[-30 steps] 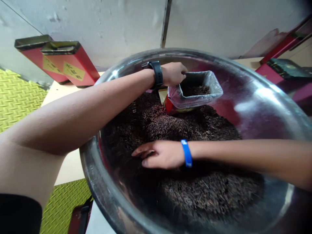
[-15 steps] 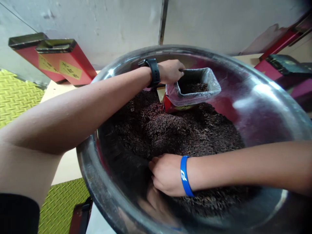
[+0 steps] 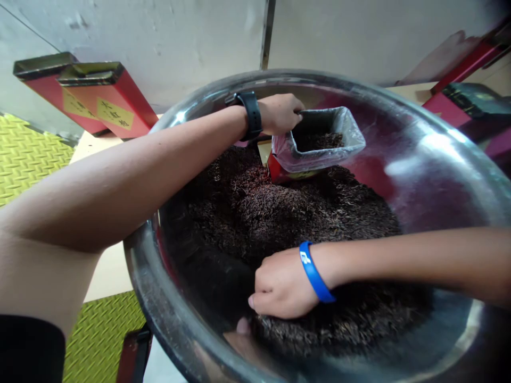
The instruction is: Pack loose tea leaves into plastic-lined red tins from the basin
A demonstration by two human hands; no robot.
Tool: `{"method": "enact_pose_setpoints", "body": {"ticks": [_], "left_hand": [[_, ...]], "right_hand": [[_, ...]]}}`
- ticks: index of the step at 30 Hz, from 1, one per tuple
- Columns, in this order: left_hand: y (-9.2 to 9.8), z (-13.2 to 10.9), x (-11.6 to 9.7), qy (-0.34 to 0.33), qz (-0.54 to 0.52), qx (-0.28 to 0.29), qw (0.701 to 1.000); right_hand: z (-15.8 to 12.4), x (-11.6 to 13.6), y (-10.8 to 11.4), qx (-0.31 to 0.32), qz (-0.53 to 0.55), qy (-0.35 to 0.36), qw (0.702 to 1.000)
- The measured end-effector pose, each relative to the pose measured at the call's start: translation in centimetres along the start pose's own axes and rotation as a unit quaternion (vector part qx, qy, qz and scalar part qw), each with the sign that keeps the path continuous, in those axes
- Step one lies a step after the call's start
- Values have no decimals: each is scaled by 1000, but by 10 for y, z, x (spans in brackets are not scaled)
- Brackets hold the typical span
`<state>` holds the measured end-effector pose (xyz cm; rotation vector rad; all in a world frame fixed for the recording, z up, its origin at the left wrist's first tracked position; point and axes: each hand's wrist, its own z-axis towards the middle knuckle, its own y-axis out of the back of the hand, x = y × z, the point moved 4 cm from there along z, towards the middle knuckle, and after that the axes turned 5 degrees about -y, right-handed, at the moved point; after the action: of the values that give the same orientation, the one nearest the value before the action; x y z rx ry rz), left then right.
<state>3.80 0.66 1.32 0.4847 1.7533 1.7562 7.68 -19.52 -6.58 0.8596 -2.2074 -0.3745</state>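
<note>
A wide, shiny metal bowl holds a heap of dark, loose tea leaves. Toward its far side a red tea box leans in the heap, its clear plastic liner folded over the rim and some leaves visible inside. My left hand, below a black watch, is closed on the box's left rim. Low in the bowl, my right hand, with a blue wristband, is curled palm down into the leaves. Its fingertips are mostly hidden beneath it.
Two red boxes with yellow labels, one in front, stand left of the bowl on a pale tabletop. More boxes stand at the right. A grey wall rises behind; yellow textured flooring lies below.
My right hand has drawn a little to the right through the leaves, turning so its curled fingers and thumb show more. My left hand and the box stay nearly in place.
</note>
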Motion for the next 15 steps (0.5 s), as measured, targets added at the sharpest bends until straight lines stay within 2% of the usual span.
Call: {"method": "enact_pose_setpoints", "body": {"ticks": [2, 4, 7, 9, 13, 15], "left_hand": [[-1, 1, 2, -14, -1, -7, 1000], [-2, 2, 3, -20, 1, -9, 1000], [-2, 1, 4, -20, 0, -8, 1000], [-2, 1, 3, -29, 2, -14, 999], [-3, 2, 6, -32, 10, -18, 999], [-4, 3, 7, -30, 9, -15, 999]], "right_hand": [[-7, 1, 4, 87, 27, 44, 995], [-15, 1, 6, 148, 33, 69, 986], [-28, -3, 11, 172, -23, 58, 983], [-35, -10, 17, 132, -97, 18, 986], [-44, -29, 32, -10, -205, -120, 971], [-45, -32, 37, -89, -233, -136, 959]]}}
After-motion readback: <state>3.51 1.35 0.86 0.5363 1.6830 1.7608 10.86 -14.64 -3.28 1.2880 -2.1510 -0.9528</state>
